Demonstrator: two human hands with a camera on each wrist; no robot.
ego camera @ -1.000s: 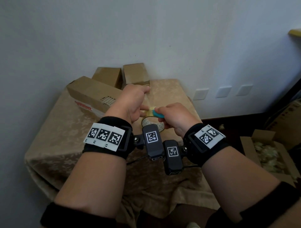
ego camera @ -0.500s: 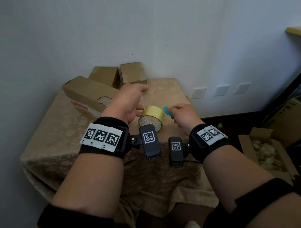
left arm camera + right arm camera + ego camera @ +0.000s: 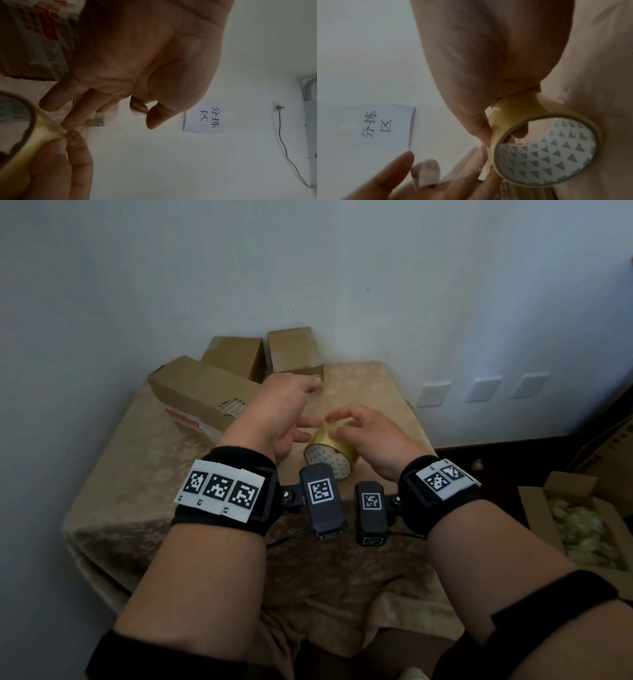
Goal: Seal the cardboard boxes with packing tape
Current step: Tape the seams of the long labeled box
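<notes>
A yellowish packing tape roll (image 3: 330, 455) with a triangle-patterned core (image 3: 547, 151) hangs just above the table between my hands. My right hand (image 3: 346, 424) grips it, thumb on the outer face and a fingertip showing inside the core. My left hand (image 3: 294, 412) is spread beside the roll, one finger (image 3: 73, 115) touching the tape where the right fingertips pinch its edge. A clear scrap of tape (image 3: 426, 171) clings to a left fingertip. A long cardboard box (image 3: 202, 398) lies at the left, with two small boxes (image 3: 236, 356) (image 3: 294, 349) against the wall.
A beige patterned cloth (image 3: 137, 474) covers the small table, which drops off at the front and right. An open carton of packing fill (image 3: 582, 525) sits on the floor at the right. A paper sign (image 3: 204, 117) hangs on the white wall.
My right hand held a small blue object apart from the roll; that object is out of sight now and the hand has closed onto the roll. The left fingers have spread.
</notes>
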